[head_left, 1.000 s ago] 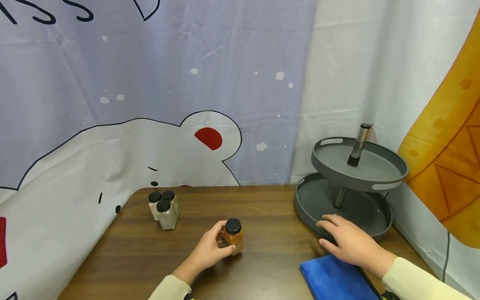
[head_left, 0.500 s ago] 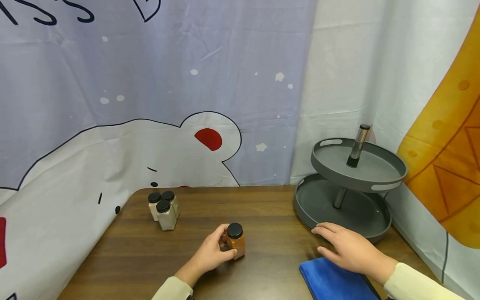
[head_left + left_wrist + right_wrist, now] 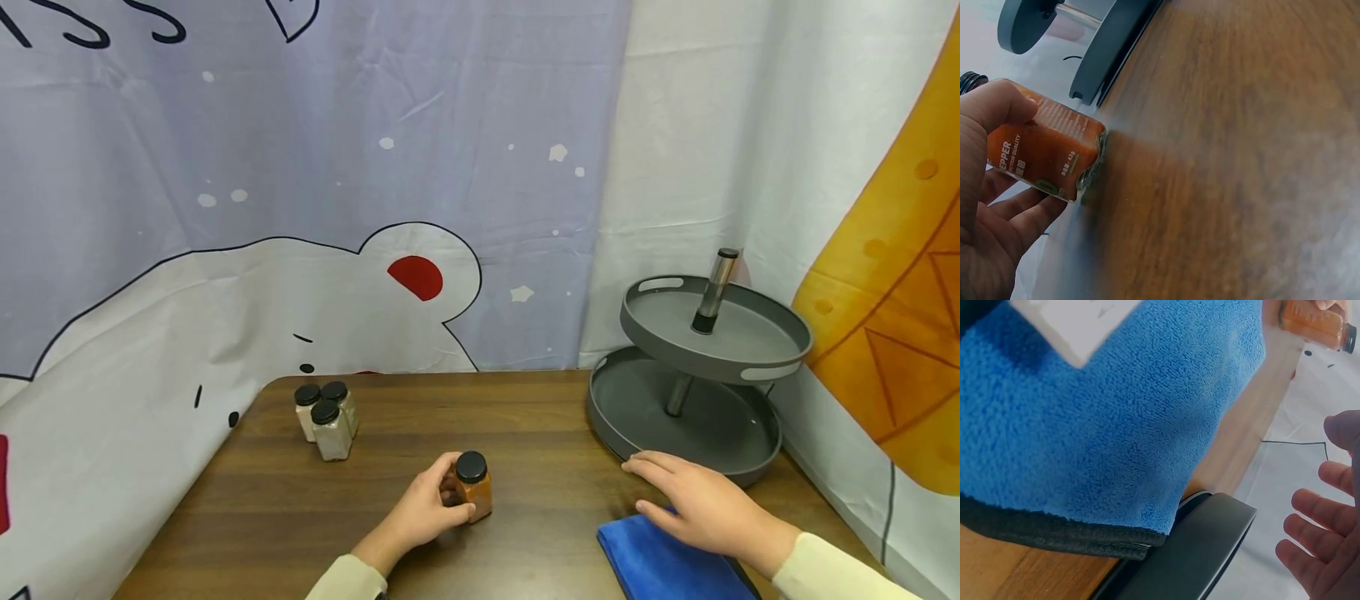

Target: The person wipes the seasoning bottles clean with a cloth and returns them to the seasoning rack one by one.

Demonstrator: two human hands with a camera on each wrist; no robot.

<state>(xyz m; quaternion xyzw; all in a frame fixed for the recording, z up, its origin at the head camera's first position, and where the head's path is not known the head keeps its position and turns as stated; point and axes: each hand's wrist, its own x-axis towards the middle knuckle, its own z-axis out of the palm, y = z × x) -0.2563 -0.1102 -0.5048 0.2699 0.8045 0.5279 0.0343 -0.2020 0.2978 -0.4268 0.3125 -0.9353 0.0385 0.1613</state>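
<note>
My left hand point(image 3: 422, 512) grips a spice jar point(image 3: 476, 493) of orange-red powder with a black lid, thumb on one side and fingers on the other. "PEPPER" can be read on its label point(image 3: 1044, 144) in the left wrist view. The jar stands about upright, its base at or just above the wooden table; contact is hard to tell. Over the folded blue cloth point(image 3: 667, 560), my right hand point(image 3: 701, 508) holds nothing, fingers extended. Its fingertips are by the front rim of the grey two-tier round tray point(image 3: 609, 417); whether they touch it is unclear.
Three pale spice jars with black lids point(image 3: 332, 437) stand close together at the back left of the wooden table point(image 3: 277, 517). A printed curtain point(image 3: 525, 125) hangs behind the table's back edge. A thin cord point(image 3: 889, 512) runs down at the right.
The left hand and its jar have shifted slightly right and nearer to me. My right hand has drawn back a little from over the lower tray's front.
</note>
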